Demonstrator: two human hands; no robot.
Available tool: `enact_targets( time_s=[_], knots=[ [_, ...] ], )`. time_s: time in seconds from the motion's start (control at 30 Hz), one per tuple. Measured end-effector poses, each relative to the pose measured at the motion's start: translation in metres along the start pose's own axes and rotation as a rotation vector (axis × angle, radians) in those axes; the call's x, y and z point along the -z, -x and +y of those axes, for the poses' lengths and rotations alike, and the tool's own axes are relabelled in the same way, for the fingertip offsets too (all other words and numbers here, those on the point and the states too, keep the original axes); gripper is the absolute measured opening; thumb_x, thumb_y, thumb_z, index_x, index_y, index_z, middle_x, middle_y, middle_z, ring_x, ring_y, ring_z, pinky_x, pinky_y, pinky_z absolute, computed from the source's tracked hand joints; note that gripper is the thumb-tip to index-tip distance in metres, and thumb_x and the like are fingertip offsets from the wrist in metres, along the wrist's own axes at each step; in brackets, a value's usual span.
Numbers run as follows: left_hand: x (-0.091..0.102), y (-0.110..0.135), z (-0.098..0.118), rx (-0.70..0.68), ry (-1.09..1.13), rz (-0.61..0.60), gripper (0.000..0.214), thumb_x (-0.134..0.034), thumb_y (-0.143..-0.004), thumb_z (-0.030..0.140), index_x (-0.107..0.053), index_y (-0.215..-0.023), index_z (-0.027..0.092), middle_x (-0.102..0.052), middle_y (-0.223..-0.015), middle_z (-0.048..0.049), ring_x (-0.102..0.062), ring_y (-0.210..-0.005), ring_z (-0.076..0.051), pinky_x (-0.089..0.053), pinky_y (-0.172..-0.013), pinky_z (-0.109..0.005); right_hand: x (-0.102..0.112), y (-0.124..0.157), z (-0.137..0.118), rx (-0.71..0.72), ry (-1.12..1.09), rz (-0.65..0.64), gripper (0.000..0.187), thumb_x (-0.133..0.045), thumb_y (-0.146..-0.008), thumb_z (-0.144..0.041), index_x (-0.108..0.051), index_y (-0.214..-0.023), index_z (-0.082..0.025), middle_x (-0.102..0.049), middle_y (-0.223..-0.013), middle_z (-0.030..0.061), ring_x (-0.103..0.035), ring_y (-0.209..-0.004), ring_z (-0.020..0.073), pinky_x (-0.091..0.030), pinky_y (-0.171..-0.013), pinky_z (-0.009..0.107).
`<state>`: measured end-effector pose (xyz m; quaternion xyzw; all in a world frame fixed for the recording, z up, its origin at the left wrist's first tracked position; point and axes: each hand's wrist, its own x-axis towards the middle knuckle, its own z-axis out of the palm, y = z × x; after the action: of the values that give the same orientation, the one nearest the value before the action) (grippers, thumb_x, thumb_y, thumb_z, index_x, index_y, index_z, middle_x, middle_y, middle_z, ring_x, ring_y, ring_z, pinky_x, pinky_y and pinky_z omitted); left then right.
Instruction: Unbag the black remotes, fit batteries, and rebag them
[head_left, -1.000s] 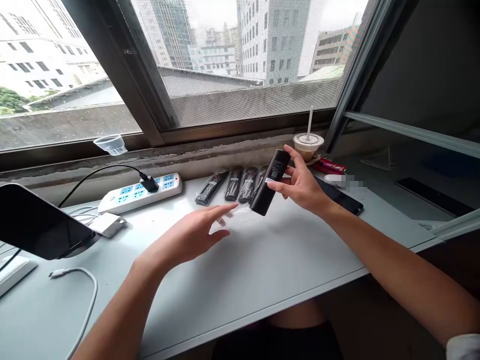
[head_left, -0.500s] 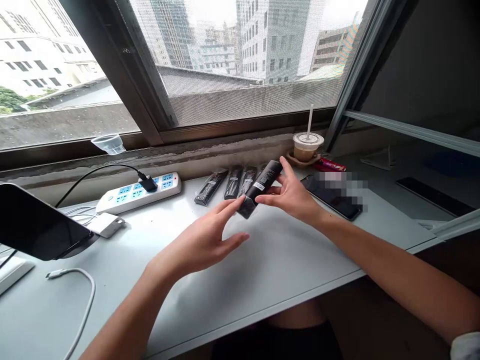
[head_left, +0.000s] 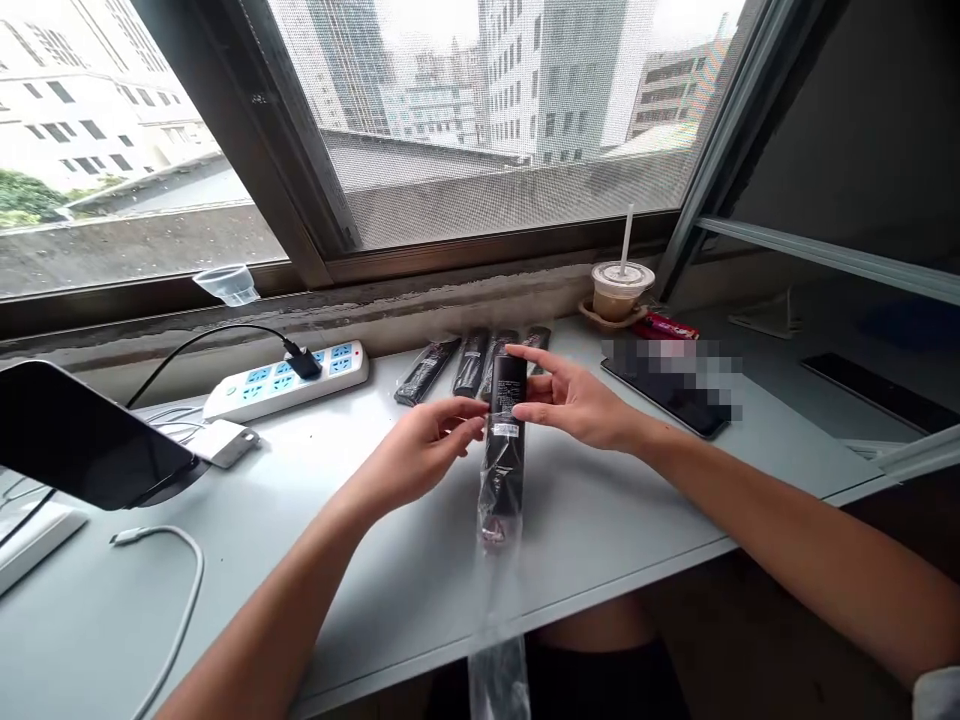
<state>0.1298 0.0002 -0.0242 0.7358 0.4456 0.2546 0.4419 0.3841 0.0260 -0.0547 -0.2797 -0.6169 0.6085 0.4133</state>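
Observation:
My right hand (head_left: 574, 400) is closed on a long black item (head_left: 510, 385) with white print and a barcode sticker, gripping its upper right side with thumb and fingers. A clear plastic sleeve (head_left: 499, 600) encloses the item's lower part and trails down past the desk's front edge. The item's exact kind is not plain. On its left, my left hand (head_left: 420, 445) has its fingers curled in a pinch at the edge of the sleeve. Several similar black items in clear wrap, one of them at the left end (head_left: 427, 370), lie in a row behind.
A white power strip (head_left: 289, 382) with a black plug stands at the back left. Near the left edge are a dark-screened device (head_left: 82, 435) and a white cable (head_left: 196, 570). A lidded drink cup (head_left: 622, 290) and a phone (head_left: 664, 395) are on the right.
The black item has turned from slanted to nearly upright in view, its sleeve now hanging toward me. My left hand's fingers have gone from stretched out to curled at its side.

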Motion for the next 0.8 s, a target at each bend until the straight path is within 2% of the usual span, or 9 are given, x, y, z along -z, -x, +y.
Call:
enact_targets(
  time_s=[0.17,0.27,0.37,0.5,0.57,0.67,0.73,0.8],
  knots=[
    [0.0,-0.002,0.001,0.014,0.04,-0.059,0.037,-0.064,-0.1,0.053,-0.075,-0.11,0.02,-0.076,-0.1,-0.0078,-0.07,-0.093,-0.022,-0.055,-0.076,-0.033,-0.001,0.003,-0.004,-0.04,0.045,-0.034,0.078,-0.078,-0.093,-0.03,-0.041,-0.16,-0.022,-0.08,-0.113,0.0079,-0.077,-0.104,0.0235,-0.057,-0.101,0.043],
    [0.0,-0.002,0.001,0.01,0.011,-0.051,0.036,-0.064,-0.1,0.053,-0.073,-0.099,0.019,-0.073,-0.091,-0.0063,-0.068,-0.086,-0.02,-0.053,-0.073,-0.031,-0.001,0.004,-0.005,-0.046,0.079,-0.059,0.073,-0.078,-0.093,-0.031,-0.043,-0.157,-0.024,-0.08,-0.113,0.0071,-0.076,-0.104,0.024,-0.057,-0.098,0.042],
    [-0.001,-0.003,0.001,0.006,-0.019,0.001,0.035,-0.062,-0.1,0.052,-0.071,-0.097,0.019,-0.073,-0.089,-0.0055,-0.067,-0.082,-0.019,-0.052,-0.072,-0.031,-0.002,0.003,-0.005,-0.038,0.08,-0.062,0.062,-0.075,-0.096,-0.035,-0.047,-0.15,-0.025,-0.079,-0.109,0.006,-0.075,-0.102,0.0234,-0.055,-0.095,0.041],
    [-0.007,-0.006,0.0,0.004,-0.073,0.128,0.032,-0.06,-0.102,0.05,-0.067,-0.097,0.02,-0.074,-0.089,-0.0042,-0.066,-0.079,-0.018,-0.049,-0.07,-0.03,-0.004,0.003,-0.006,-0.07,0.239,-0.089,0.032,-0.071,-0.097,-0.044,-0.069,-0.12,-0.021,-0.076,-0.104,0.0047,-0.069,-0.096,0.021,-0.051,-0.087,0.034],
    [-0.01,-0.007,0.0,0.002,-0.096,0.172,0.032,-0.059,-0.103,0.05,-0.066,-0.097,0.02,-0.073,-0.086,-0.0032,-0.064,-0.077,-0.017,-0.048,-0.069,-0.03,-0.004,0.004,-0.007,-0.128,0.334,-0.15,0.032,-0.07,-0.097,-0.05,-0.073,-0.104,-0.019,-0.071,-0.092,0.0021,-0.063,-0.081,0.0172,-0.047,-0.074,0.03],
    [-0.012,-0.008,-0.002,-0.001,-0.098,0.182,0.031,-0.058,-0.104,0.05,-0.064,-0.098,0.02,-0.073,-0.086,-0.0027,-0.063,-0.076,-0.017,-0.048,-0.07,-0.03,-0.003,0.005,-0.008,-0.188,0.386,-0.21,0.037,-0.068,-0.097,-0.054,-0.075,-0.098,-0.018,-0.064,-0.076,-0.0013,-0.052,-0.065,0.0137,-0.038,-0.061,0.028],
    [-0.013,-0.008,-0.005,0.002,-0.085,0.176,0.031,-0.057,-0.104,0.05,-0.063,-0.099,0.02,-0.073,-0.087,-0.0026,-0.062,-0.076,-0.017,-0.049,-0.071,-0.031,-0.002,0.005,-0.008,-0.143,0.439,-0.197,0.034,-0.068,-0.097,-0.05,-0.078,-0.1,-0.018,-0.07,-0.083,0.0013,-0.058,-0.073,0.0161,-0.043,-0.067,0.029],
    [-0.013,-0.009,-0.009,0.002,-0.063,0.18,0.031,-0.056,-0.105,0.051,-0.062,-0.1,0.021,-0.072,-0.088,-0.0026,-0.062,-0.077,-0.017,-0.05,-0.072,-0.032,-0.001,0.004,-0.007,-0.078,0.482,-0.16,0.03,-0.068,-0.098,-0.044,-0.08,-0.107,-0.018,-0.076,-0.099,0.0049,-0.064,-0.088,0.0196,-0.047,-0.078,0.031]
  ],
)
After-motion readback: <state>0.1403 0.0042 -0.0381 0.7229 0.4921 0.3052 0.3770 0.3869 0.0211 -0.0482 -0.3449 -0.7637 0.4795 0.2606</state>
